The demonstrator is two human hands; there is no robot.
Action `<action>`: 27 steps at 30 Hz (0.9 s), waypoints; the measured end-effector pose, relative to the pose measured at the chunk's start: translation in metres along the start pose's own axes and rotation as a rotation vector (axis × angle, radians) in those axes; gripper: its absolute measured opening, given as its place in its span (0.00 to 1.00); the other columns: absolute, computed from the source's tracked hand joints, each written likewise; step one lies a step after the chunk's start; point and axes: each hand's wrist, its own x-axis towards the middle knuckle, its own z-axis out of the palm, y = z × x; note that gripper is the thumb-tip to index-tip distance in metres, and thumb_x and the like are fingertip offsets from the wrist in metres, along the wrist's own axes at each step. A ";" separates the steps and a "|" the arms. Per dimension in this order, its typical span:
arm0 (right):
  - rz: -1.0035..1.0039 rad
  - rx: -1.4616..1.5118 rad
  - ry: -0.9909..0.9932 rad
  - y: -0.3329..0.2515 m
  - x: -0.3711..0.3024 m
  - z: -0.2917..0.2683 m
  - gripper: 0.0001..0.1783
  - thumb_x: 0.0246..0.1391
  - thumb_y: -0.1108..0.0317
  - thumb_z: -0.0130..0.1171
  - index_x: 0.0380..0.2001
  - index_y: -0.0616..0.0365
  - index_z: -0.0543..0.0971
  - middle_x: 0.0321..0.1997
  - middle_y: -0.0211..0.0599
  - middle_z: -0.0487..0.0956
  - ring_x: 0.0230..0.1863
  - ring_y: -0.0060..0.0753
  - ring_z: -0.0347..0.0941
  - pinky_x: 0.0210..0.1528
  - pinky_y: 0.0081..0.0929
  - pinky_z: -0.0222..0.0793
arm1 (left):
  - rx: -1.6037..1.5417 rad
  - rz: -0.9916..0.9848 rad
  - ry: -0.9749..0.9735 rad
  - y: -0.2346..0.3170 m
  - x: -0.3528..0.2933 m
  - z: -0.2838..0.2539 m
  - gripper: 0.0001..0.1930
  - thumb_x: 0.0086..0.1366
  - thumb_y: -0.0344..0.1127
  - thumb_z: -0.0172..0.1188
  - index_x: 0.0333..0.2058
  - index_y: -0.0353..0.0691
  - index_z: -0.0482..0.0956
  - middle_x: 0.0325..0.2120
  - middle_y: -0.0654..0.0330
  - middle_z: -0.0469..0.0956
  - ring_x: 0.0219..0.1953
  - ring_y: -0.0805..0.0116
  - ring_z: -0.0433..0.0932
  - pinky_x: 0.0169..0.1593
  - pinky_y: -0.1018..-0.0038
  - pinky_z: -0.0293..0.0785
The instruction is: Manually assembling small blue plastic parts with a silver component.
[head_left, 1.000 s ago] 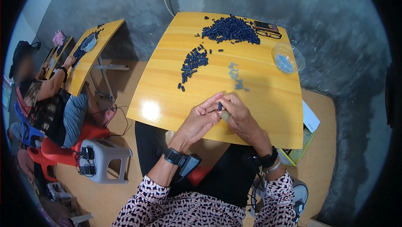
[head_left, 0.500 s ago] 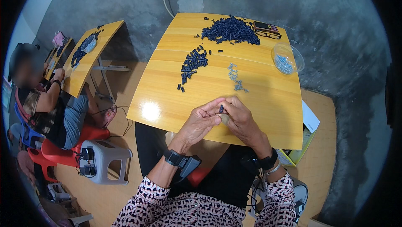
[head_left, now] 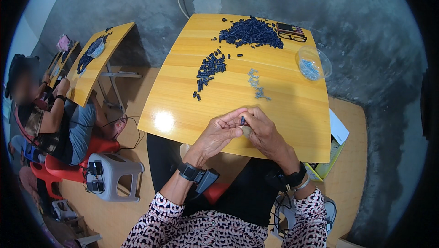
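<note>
I see the left hand (head_left: 217, 133) and right hand (head_left: 264, 132) together pinching one small dark-blue cylinder (head_left: 243, 120). Similar loose cylinders (head_left: 211, 66) lie farther left.

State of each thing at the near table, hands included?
Right hand, closed on small dark part
Left hand, curled alongside, grip unclear
Large dark pile, loosely heaped
Smaller dark pile, spread out
Light pieces, loosely scattered
Clear tub, partly filled
Eyeglasses, lying beside keypad device
</note>
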 end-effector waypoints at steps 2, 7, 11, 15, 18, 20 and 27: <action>-0.013 0.007 -0.002 0.000 0.001 0.000 0.15 0.43 0.85 0.53 0.37 0.65 0.66 0.35 0.48 0.67 0.38 0.51 0.67 0.39 0.35 0.66 | 0.005 -0.006 0.017 0.000 0.000 -0.001 0.28 0.58 0.20 0.58 0.58 0.35 0.63 0.46 0.62 0.73 0.47 0.76 0.72 0.53 0.81 0.67; -0.025 -0.037 -0.016 -0.001 0.002 -0.002 0.14 0.43 0.84 0.54 0.36 0.66 0.66 0.35 0.48 0.67 0.38 0.51 0.67 0.39 0.36 0.66 | 0.009 -0.009 0.032 -0.001 0.000 -0.002 0.28 0.57 0.20 0.59 0.58 0.35 0.64 0.45 0.64 0.73 0.47 0.79 0.72 0.52 0.83 0.67; -0.010 -0.062 -0.031 -0.001 -0.001 -0.002 0.15 0.43 0.83 0.55 0.36 0.67 0.66 0.36 0.49 0.67 0.39 0.51 0.68 0.39 0.36 0.66 | 0.023 -0.009 0.016 -0.004 0.001 -0.006 0.31 0.56 0.22 0.61 0.58 0.34 0.62 0.48 0.59 0.73 0.49 0.74 0.72 0.53 0.80 0.69; -0.010 -0.052 -0.029 -0.001 -0.002 -0.003 0.15 0.44 0.83 0.55 0.37 0.67 0.66 0.36 0.49 0.67 0.39 0.51 0.68 0.39 0.36 0.67 | 0.031 -0.023 0.036 -0.002 0.000 -0.002 0.28 0.56 0.19 0.59 0.57 0.34 0.65 0.45 0.65 0.73 0.46 0.80 0.72 0.51 0.84 0.68; -0.010 -0.049 -0.020 -0.003 -0.001 -0.004 0.14 0.44 0.83 0.55 0.37 0.67 0.66 0.36 0.49 0.67 0.39 0.51 0.68 0.39 0.36 0.67 | 0.038 -0.018 0.029 -0.002 0.000 -0.001 0.28 0.56 0.19 0.59 0.57 0.35 0.65 0.45 0.64 0.73 0.46 0.80 0.72 0.52 0.84 0.68; -0.009 -0.053 -0.031 -0.003 0.001 -0.003 0.14 0.44 0.83 0.55 0.36 0.66 0.66 0.36 0.48 0.67 0.38 0.51 0.68 0.39 0.36 0.67 | 0.026 0.006 0.028 -0.002 0.000 -0.001 0.28 0.56 0.18 0.59 0.57 0.35 0.66 0.45 0.64 0.73 0.47 0.79 0.72 0.52 0.83 0.69; -0.017 -0.064 -0.028 -0.003 0.000 -0.005 0.14 0.44 0.83 0.55 0.36 0.66 0.66 0.36 0.48 0.67 0.39 0.50 0.68 0.39 0.37 0.67 | 0.048 -0.018 0.033 -0.002 0.001 -0.003 0.28 0.56 0.18 0.58 0.57 0.36 0.66 0.45 0.64 0.73 0.47 0.79 0.72 0.52 0.83 0.69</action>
